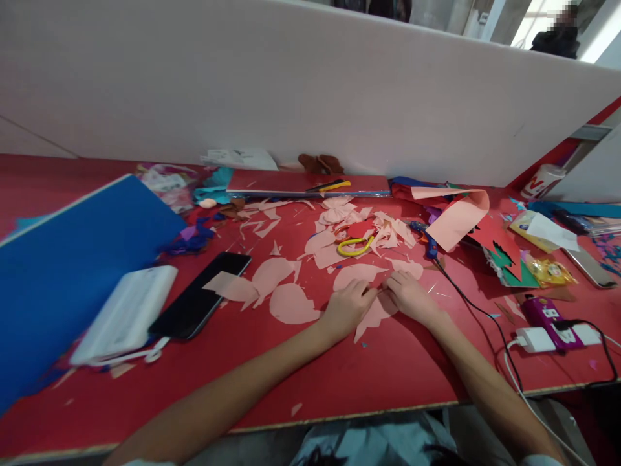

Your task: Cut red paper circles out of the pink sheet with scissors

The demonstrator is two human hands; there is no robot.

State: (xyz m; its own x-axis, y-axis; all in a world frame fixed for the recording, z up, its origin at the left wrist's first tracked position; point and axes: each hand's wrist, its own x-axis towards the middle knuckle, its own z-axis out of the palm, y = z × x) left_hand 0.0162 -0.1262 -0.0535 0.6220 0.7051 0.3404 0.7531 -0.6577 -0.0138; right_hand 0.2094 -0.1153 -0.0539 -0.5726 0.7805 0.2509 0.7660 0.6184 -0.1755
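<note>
My left hand (347,307) and my right hand (410,296) rest together on the red table (398,369), fingertips almost touching. Both are curled and pinch a pale pink paper piece (372,316) that lies flat under them. More pink cut-outs (291,304) lie to the left of my left hand. Yellow-handled scissors (356,246) sit among pink scraps just beyond my hands. A blue glue gun (425,238) lies beyond my right hand, and its black cord runs toward the table's near right edge.
A black phone (201,294) and a white power bank (126,314) lie at the left beside a blue sheet (68,259). Coloured paper (458,217), a white power strip (548,338) and packets crowd the right. A white partition (291,97) backs the table.
</note>
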